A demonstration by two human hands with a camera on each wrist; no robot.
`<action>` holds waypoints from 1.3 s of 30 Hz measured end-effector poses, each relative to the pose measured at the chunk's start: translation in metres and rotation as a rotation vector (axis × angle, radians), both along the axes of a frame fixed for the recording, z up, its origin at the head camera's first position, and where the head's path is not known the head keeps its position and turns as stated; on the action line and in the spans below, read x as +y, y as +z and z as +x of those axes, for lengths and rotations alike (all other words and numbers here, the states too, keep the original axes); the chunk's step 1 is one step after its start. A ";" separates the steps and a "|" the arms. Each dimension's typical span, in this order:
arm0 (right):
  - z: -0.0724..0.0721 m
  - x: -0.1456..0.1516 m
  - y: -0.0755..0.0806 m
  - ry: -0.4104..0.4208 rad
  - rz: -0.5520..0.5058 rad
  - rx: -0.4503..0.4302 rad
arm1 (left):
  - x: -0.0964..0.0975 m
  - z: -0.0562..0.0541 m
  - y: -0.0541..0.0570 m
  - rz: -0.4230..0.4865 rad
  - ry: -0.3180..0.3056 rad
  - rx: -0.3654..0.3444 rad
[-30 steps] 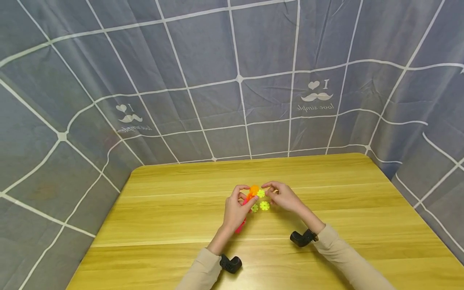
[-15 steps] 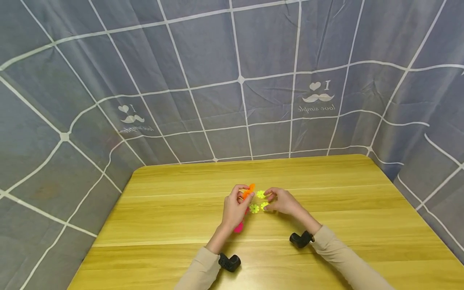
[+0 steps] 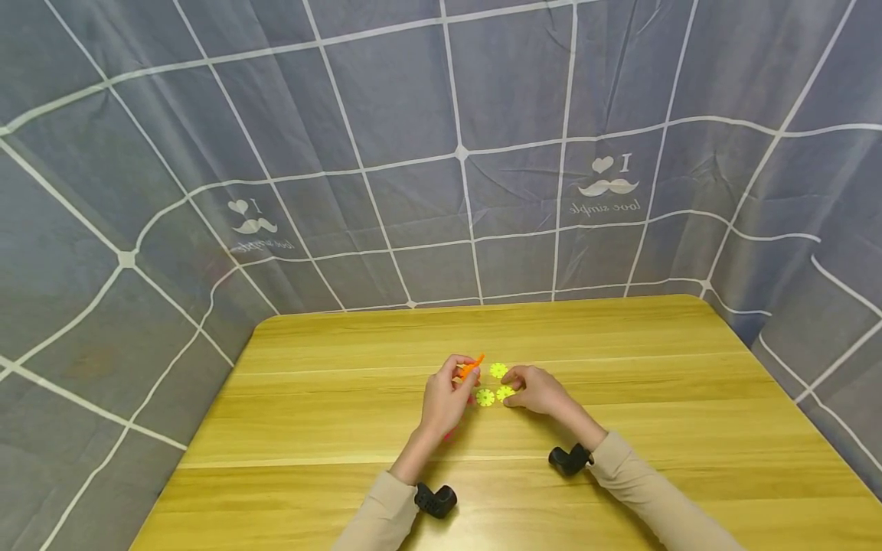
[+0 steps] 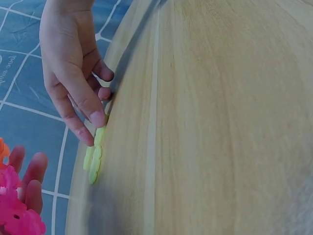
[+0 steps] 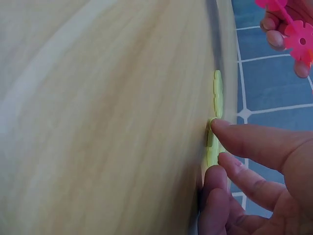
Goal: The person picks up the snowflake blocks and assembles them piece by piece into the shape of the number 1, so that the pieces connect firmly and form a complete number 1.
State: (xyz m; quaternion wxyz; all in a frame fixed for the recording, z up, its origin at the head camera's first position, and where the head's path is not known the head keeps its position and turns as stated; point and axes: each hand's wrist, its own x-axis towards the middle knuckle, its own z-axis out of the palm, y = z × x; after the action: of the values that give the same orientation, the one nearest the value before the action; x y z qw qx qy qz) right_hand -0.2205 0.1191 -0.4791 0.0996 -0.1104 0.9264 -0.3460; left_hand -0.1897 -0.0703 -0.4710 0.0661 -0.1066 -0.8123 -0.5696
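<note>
My left hand (image 3: 442, 399) holds a chain of joined plastic snowflake discs above the table. An orange disc (image 3: 472, 366) sits edge-on at its fingertips, and pink discs (image 5: 299, 41) hang below, mostly hidden by the hand in the head view. My right hand (image 3: 540, 391) is low at the table, its thumb and index finger pinching the edges of a yellow snowflake disc (image 3: 506, 393). Two more yellow discs lie flat close by: one farther back (image 3: 498, 370), one to the left (image 3: 485, 397), between the hands.
The wood-grain table (image 3: 331, 413) extends all around the hands. A grey curtain (image 3: 406, 199) with white grid lines hangs behind it and along both sides. Black wrist-worn devices (image 3: 436, 501) sit on both forearms.
My right hand has come down and toward me from the far yellow disc to the near right one. My left hand has turned the chain, so the orange disc now shows edge-on.
</note>
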 end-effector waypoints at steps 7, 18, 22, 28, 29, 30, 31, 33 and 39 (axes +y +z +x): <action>0.000 -0.002 0.000 -0.001 0.037 0.003 | -0.001 0.000 0.000 -0.027 0.006 0.001; 0.003 0.002 0.002 -0.005 -0.044 -0.017 | 0.000 0.002 -0.003 -0.027 0.024 -0.006; 0.005 0.004 0.003 0.006 -0.100 -0.046 | 0.001 0.002 -0.003 -0.031 0.020 -0.003; 0.006 0.007 0.006 0.039 -0.110 -0.023 | 0.002 0.002 -0.003 -0.042 0.019 0.007; 0.006 0.007 0.007 0.043 -0.110 -0.019 | 0.002 0.002 -0.003 -0.044 0.020 0.006; 0.007 0.008 0.008 0.044 -0.112 -0.013 | 0.002 0.003 -0.003 -0.045 0.020 0.004; 0.007 0.008 0.009 0.042 -0.118 -0.010 | 0.002 0.003 -0.003 -0.046 0.021 0.006; 0.008 0.008 0.012 0.034 -0.132 -0.009 | 0.003 0.002 -0.003 -0.045 0.020 0.007; 0.008 0.011 0.020 0.016 -0.187 0.062 | 0.004 0.002 -0.003 -0.028 0.012 0.013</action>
State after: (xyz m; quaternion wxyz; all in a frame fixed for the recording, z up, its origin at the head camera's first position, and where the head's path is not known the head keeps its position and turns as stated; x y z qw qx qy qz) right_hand -0.2128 0.1302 -0.4595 0.0630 -0.1374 0.8917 -0.4266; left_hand -0.1880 -0.0662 -0.4736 0.0735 -0.1063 -0.8202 -0.5572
